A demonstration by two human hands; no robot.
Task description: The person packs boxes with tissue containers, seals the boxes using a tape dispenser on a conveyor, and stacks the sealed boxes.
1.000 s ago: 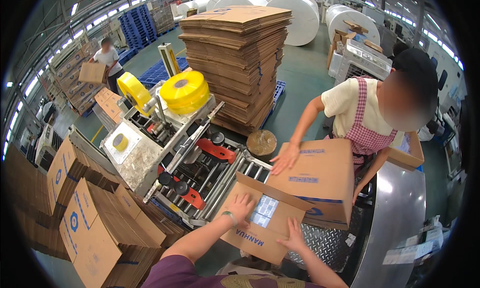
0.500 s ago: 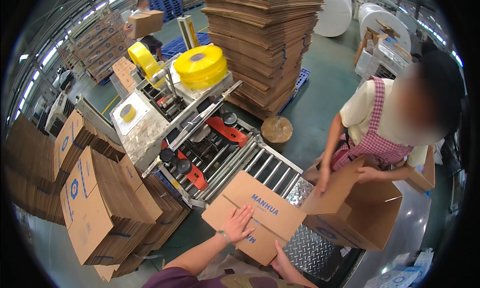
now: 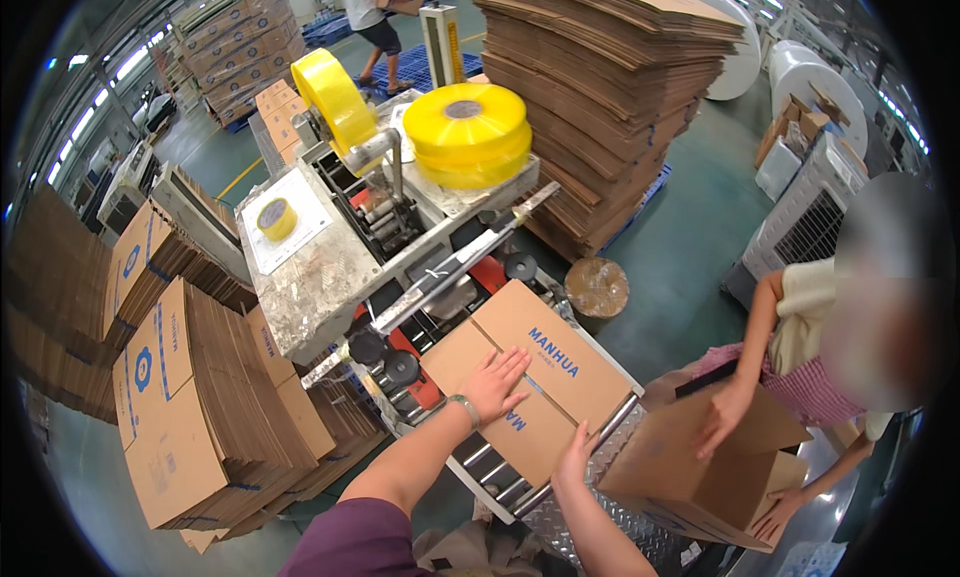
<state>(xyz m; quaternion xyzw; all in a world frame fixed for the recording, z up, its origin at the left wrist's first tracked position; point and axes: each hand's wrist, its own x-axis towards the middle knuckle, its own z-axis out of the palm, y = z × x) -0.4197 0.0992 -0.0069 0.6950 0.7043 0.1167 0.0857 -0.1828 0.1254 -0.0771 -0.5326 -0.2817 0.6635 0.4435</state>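
Note:
A closed brown cardboard box [image 3: 540, 362] lies on the roller bed of a carton-taping machine [image 3: 400, 267], its far end under the machine's head. My left hand [image 3: 493, 382] rests flat on the box top with fingers spread. My right hand [image 3: 574, 459] presses against the box's near edge, fingers together and holding nothing. To the right, a co-worker in a checked apron holds a second, open cardboard box [image 3: 700, 467] with both hands.
Yellow tape rolls [image 3: 467, 132] sit atop the machine. Flat cartons stand bundled at the left [image 3: 190, 397], and a tall stack of flat cardboard [image 3: 610, 87] rises behind. Another person carries a box at the far back. A white fan unit [image 3: 810, 217] stands at the right.
The box has slid forward along the rollers toward the taping head under my hands. The co-worker has swung the second box away to the right and lower.

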